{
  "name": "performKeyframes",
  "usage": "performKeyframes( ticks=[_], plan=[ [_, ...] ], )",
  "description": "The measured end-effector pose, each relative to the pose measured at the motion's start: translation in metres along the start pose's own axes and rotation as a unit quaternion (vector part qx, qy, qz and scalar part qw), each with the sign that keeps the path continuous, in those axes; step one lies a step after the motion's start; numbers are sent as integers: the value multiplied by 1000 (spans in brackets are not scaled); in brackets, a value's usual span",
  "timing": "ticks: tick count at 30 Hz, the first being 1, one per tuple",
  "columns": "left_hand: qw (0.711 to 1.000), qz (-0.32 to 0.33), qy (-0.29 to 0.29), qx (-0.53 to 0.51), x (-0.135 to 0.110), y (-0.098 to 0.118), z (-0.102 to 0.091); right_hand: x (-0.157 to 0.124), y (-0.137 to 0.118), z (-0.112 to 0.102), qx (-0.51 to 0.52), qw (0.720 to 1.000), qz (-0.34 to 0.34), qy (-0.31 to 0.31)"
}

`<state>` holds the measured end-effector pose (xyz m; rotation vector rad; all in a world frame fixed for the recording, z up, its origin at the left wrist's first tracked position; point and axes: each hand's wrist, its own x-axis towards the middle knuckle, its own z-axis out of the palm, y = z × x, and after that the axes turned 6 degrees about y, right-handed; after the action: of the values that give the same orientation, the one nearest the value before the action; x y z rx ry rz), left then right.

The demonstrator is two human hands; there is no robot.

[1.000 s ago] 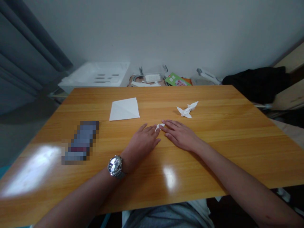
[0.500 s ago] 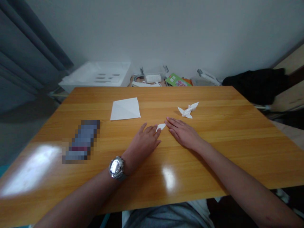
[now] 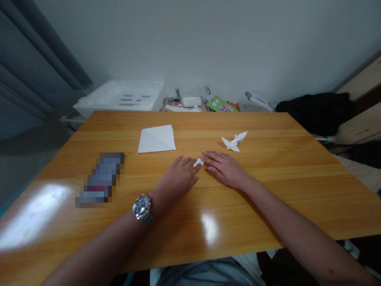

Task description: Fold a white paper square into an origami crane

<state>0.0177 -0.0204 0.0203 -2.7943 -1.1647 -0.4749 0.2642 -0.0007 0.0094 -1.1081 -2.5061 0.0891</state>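
Note:
My left hand [image 3: 177,179] lies flat on the wooden table [image 3: 268,190], fingers stretched out, with a watch [image 3: 142,207] on its wrist. My right hand [image 3: 224,169] rests flat just to its right, fingers extended too. Between the fingertips of both hands sits a small folded white paper piece [image 3: 199,162], pressed against the table by them. A finished white origami figure [image 3: 235,141] lies a little beyond my right hand. A flat white square sheet [image 3: 156,138] lies beyond my left hand.
A blurred dark rectangular object [image 3: 100,179] lies on the table's left part. Behind the far edge stand a white tray [image 3: 122,96], a green booklet [image 3: 220,104] and small clutter. Dark cloth [image 3: 315,109] is heaped at the right; a curtain hangs left.
My right hand drew back from the small paper piece half a second ago and has now slid back so its fingertips meet it again. The left hand barely moved.

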Motion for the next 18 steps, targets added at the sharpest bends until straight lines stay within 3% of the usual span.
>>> performKeyframes(
  ticks=[12, 18],
  plan=[
    [996, -29, 34, -84, 7, -14, 3, 0, -1, 6, 11, 1000, -20, -9],
    [990, -98, 55, -87, 7, -15, 6, 2, -6, 3, 26, 999, -32, 10]
  ],
)
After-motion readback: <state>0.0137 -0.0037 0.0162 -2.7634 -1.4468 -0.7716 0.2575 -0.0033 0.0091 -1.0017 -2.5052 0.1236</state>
